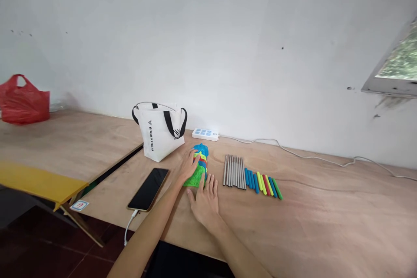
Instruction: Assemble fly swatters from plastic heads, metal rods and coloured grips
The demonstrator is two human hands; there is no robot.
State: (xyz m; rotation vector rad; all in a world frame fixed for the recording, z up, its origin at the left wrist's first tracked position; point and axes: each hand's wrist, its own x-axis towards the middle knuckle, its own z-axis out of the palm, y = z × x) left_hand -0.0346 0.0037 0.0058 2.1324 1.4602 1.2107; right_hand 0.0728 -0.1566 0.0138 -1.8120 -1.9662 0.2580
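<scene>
My left hand (188, 166) rests with its fingers flat on a stack of colourful mesh pouches (199, 166), green at the near end and blue at the far end. My right hand (205, 197) lies palm down on the wooden table (325, 226), fingers spread, its fingertips touching the near edge of the green pouch. To the right lies a row of several metal straws (234, 171), and beside them a row of coloured silicone sleeves (263, 183) in blue, yellow, red and green.
A black phone (148, 189) on a white cable lies left of my hands. A white tote bag (162, 130) stands behind it. A white power strip (205, 134) sits at the wall. A red plastic bag (22, 100) is far left, a yellow board (39, 181) nearer.
</scene>
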